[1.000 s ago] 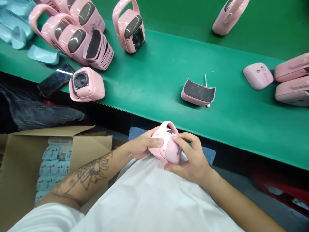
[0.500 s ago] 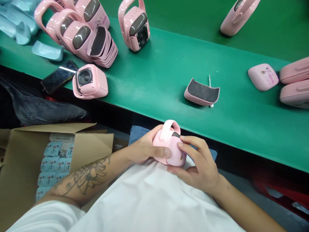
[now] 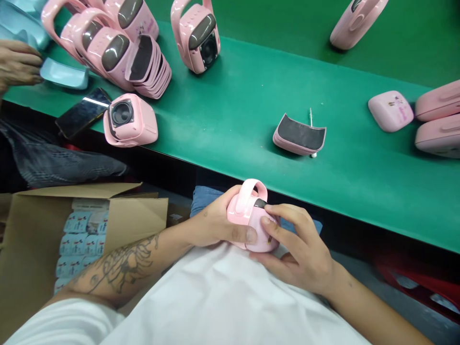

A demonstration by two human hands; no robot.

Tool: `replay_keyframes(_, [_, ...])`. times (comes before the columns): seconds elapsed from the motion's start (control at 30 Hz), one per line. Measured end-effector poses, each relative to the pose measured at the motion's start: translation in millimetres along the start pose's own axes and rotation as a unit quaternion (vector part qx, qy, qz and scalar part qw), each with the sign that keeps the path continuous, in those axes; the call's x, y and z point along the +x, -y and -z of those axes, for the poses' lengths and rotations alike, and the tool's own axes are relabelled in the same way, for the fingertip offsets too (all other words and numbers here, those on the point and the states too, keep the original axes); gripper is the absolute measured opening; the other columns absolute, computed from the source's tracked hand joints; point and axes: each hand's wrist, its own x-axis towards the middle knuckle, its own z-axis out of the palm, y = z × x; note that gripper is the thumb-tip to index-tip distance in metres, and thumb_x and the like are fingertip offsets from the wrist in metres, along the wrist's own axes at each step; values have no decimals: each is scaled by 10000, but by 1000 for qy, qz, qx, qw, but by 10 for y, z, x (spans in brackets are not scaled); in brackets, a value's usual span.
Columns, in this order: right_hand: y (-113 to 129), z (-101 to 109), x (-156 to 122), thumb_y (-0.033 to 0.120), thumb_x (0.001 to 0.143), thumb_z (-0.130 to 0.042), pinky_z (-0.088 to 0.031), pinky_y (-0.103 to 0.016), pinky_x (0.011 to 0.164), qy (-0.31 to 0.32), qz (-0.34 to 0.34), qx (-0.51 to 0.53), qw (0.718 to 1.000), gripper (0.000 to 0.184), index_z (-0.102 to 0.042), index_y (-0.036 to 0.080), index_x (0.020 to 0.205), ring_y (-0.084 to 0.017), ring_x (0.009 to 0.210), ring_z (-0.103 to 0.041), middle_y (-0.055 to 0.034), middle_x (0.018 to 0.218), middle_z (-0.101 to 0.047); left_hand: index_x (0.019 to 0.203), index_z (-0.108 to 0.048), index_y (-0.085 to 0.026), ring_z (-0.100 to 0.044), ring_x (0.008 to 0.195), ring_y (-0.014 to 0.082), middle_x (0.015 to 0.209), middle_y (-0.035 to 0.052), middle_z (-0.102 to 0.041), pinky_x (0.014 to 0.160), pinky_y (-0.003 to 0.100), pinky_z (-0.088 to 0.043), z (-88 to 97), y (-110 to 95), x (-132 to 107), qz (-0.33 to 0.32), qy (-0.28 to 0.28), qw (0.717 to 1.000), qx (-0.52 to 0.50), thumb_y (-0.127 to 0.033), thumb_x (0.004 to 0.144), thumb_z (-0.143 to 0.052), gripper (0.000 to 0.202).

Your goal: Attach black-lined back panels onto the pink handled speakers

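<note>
I hold a small pink speaker with a loop handle (image 3: 249, 211) against my lap, below the near edge of the green table (image 3: 251, 110). My left hand (image 3: 215, 223) wraps round its left side with the thumb across the front. My right hand (image 3: 296, 247) cups it from the right, its fingertips pressed on the front face. Both hands are closed on the speaker. A pink front panel with a dark mesh face (image 3: 299, 134) lies on the table just beyond my hands, a thin white-tipped stick (image 3: 311, 129) beside it.
Several pink speakers (image 3: 108, 38) and a stack of mesh panels (image 3: 149, 67) crowd the far left; one open speaker (image 3: 130, 120) and a phone (image 3: 83, 112) lie at the near edge. Another person's hand (image 3: 17, 62) touches a blue part (image 3: 64, 74). Pink shells (image 3: 436, 117) sit right. A cardboard box (image 3: 82, 225) stands lower left.
Another person's hand has come in at the far left by the blue part. My fingers have shifted a little on the speaker, which stays in my lap.
</note>
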Motion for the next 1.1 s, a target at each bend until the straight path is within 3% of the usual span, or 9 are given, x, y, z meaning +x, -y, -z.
replay_keyframes(0.23, [-7, 22, -14, 267, 907, -841, -616, -521, 982, 29, -1, 16, 999, 530, -601, 123, 1356, -342, 1215, -642, -220, 1336, -618, 1337, -540, -235, -699, 1062, 269, 1217, 113, -682, 843, 348, -572, -35, 47, 0, -20, -28, 999, -4, -283, 753, -938, 708])
replay_keyframes(0.37, [-57, -28, -45, 378, 928, -822, -606, -554, 989, 26, -12, 43, 999, 604, -571, 132, 1418, -362, 1256, -619, -227, 1378, -593, 1316, -554, -235, -695, 1002, 245, 1159, 93, -689, 816, 328, -556, -43, 63, 40, -11, -28, 999, -34, -297, 761, -922, 669])
replay_keyframes(0.53, [-107, -6, 25, 179, 890, -841, -600, -485, 1000, 22, -67, 123, 990, 582, -577, 204, 1408, -302, 1266, -627, -170, 1373, -581, 1282, -582, -246, -682, 1023, 254, 1121, 70, -663, 806, 320, -530, -80, 41, 92, -1, -52, 998, -27, -332, 753, -927, 638])
replay_keyframes(0.67, [-114, 50, 89, 180, 866, -870, -592, -469, 1005, 39, -90, 150, 984, 558, -597, 220, 1351, -282, 1253, -623, -146, 1345, -582, 1264, -581, -249, -667, 983, 224, 1127, 61, -652, 802, 308, -516, -109, 14, 103, 5, -62, 998, -19, -321, 738, -935, 638])
replay_keyframes(0.9, [-98, -15, 96, 157, 844, -869, -593, -494, 999, 28, -91, 163, 982, 561, -594, 227, 1328, -296, 1246, -614, -144, 1328, -568, 1276, -551, -241, -660, 964, 224, 1126, 69, -652, 814, 334, -516, -147, 46, 99, -2, -65, 997, -41, -275, 786, -867, 584])
replay_keyframes(1.1, [-132, -67, 71, 233, 902, -841, -605, -513, 996, 22, -71, 168, 983, 550, -575, 213, 1383, -313, 1239, -620, -163, 1341, -576, 1296, -525, -242, -666, 1002, 232, 1162, 81, -645, 829, 339, -536, -132, 48, 45, -14, -92, 996, -15, -343, 833, -865, 584])
